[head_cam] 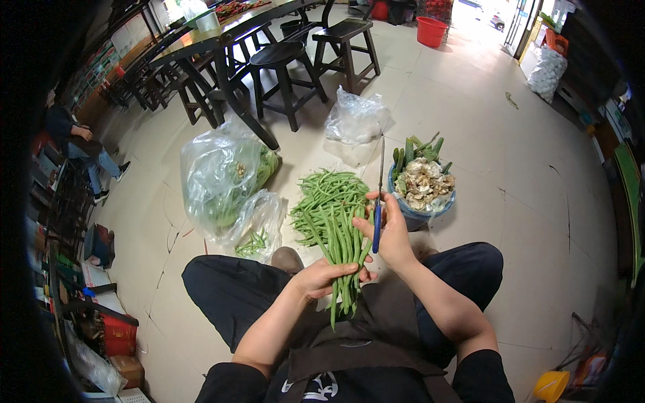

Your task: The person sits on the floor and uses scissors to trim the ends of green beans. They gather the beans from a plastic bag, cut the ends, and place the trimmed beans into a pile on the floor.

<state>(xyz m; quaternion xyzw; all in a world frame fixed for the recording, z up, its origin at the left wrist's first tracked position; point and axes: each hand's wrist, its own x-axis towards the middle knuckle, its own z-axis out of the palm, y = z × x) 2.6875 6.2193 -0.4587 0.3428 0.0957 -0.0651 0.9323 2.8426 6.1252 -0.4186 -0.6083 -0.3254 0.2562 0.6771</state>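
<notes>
A bundle of long green beans [342, 242] lies across my left hand [327, 277], thumb over the stalks, lower ends hanging above my lap. My right hand [393, 231] holds scissors by the blue handle [377, 229]. Their dark blades [381, 161] point away from me, and my right thumb and fingers are also at the upper right of the bundle. Beyond it, a heap of green beans [322, 196] rests on the floor. Left of the heap, an open clear plastic bag [274, 219] holds short bean pieces [253, 243].
A large clear bag of leafy green vegetables [216, 176] stands left. Right of the heap is a blue-lined bin [410, 216] of vegetable scraps. A crumpled plastic bag [355, 118] lies ahead, before dark wooden stools [277, 55] and a table [186, 45]. A person [83, 136] sits far left.
</notes>
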